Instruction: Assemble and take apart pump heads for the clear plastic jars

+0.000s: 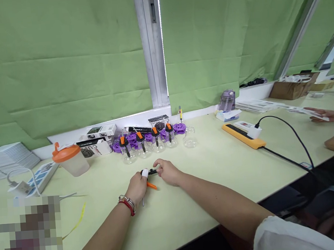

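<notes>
My left hand point(136, 188) is closed around a black bottle lid point(152, 171) with an orange lever point(151, 185) pointing down to the right. A white wrap covers its thumb, and a thin metal rod point(143, 201) sticks out below it. From the right, my right hand point(168, 172) pinches the other end of the black lid. Beyond my hands stands a row of several clear bottles point(143, 151) with black lids and orange levers. At the right end of that row is a clear bottle point(190, 139) without a lid.
Behind the bottles lie purple plastic parts point(180, 128) and small boxes point(98, 147). An orange-lidded shaker point(75, 165) and a power strip point(43, 177) stand left. To the right are a yellow power strip point(242, 135) and another person's hand point(325, 114) holding something white.
</notes>
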{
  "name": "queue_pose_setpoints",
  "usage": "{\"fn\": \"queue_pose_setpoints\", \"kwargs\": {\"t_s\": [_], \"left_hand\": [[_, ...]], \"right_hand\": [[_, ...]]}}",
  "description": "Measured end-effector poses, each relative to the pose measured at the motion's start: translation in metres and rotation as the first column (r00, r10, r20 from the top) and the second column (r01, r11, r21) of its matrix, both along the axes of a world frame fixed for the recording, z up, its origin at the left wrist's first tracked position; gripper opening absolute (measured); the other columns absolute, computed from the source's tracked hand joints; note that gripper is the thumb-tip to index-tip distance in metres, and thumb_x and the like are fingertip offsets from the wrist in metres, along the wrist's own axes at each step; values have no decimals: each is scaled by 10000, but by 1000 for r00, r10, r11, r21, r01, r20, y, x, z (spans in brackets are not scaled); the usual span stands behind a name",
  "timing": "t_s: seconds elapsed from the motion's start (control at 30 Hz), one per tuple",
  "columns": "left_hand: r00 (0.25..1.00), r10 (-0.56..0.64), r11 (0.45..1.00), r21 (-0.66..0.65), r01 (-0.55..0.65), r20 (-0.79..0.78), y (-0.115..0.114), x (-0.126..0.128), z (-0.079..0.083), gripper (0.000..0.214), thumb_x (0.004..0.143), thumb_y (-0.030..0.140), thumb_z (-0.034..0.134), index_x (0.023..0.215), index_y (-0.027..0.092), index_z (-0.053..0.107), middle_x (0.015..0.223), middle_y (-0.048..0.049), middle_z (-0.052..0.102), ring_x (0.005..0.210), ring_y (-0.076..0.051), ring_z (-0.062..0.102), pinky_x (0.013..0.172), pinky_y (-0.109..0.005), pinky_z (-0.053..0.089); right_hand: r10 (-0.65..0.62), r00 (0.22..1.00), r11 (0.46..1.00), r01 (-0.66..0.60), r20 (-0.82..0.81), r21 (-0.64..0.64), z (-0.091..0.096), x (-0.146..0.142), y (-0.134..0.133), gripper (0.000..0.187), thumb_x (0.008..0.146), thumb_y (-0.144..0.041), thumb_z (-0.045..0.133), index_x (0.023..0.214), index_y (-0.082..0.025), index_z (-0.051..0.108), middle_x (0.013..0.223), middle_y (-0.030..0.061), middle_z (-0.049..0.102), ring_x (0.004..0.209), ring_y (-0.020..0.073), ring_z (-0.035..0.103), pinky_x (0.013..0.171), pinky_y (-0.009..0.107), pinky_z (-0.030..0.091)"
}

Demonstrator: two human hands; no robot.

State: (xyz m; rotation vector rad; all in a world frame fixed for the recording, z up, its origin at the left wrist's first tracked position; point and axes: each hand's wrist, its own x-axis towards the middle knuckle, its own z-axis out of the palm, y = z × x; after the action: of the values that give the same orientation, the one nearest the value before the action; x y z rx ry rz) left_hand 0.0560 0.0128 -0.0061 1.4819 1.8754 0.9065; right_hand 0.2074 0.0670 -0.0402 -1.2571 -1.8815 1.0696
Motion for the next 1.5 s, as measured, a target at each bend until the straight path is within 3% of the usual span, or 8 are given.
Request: {"fn": "queue_pose_setpoints", "kwargs": {"t_s": [0.1, 0.2, 1.07, 1.2, 1.5], "left_hand": [[997, -33, 994, -111, 24, -75, 2, 0, 1, 311, 864, 449, 349, 760, 182, 469, 509, 5, 499, 422, -155, 474, 459, -262, 323], [995, -42, 990, -140, 29, -94, 3, 0, 2, 333, 875, 452, 315, 795, 170, 474, 521, 3, 499, 425, -148, 468, 454, -258, 326], [997, -22, 989, -146, 12, -70, 0, 3, 5, 374, 882, 474, 287, 804, 164, 481, 540, 9, 473, 393, -133, 435, 405, -252, 316], [998, -18, 987, -160, 7, -68, -1, 5, 7, 343, 891, 441, 288, 811, 165, 474, 535, 13, 468, 374, -126, 419, 384, -248, 307], [998, -14, 987, -161, 4, -61, 0, 4, 7, 291, 894, 396, 308, 812, 166, 467, 549, 10, 476, 380, -124, 441, 390, -244, 318]], "right_hand": [[-6, 1000, 1000, 6, 8, -19, 0, 0, 0, 185, 835, -160, 454, 976, -231, 550, 662, -27, 522, 549, 101, 449, 517, 204, 299], [-17, 1000, 1000, 17, 17, -17, 1, 0, 0, 193, 840, -159, 447, 987, -232, 549, 667, -25, 526, 547, 100, 450, 510, 202, 299], [-30, 999, 1000, 30, 12, 3, 0, 0, -1, 202, 831, -153, 460, 995, -234, 547, 665, -25, 539, 557, 105, 467, 515, 200, 321], [-25, 1000, 1000, 25, 8, -11, 0, -1, -2, 158, 838, -163, 452, 937, -224, 559, 650, -23, 529, 548, 104, 453, 508, 200, 323], [-30, 999, 1000, 30, 23, 2, 4, -1, -3, 203, 830, -153, 474, 995, -220, 573, 671, -15, 551, 573, 109, 472, 535, 212, 336]]}}
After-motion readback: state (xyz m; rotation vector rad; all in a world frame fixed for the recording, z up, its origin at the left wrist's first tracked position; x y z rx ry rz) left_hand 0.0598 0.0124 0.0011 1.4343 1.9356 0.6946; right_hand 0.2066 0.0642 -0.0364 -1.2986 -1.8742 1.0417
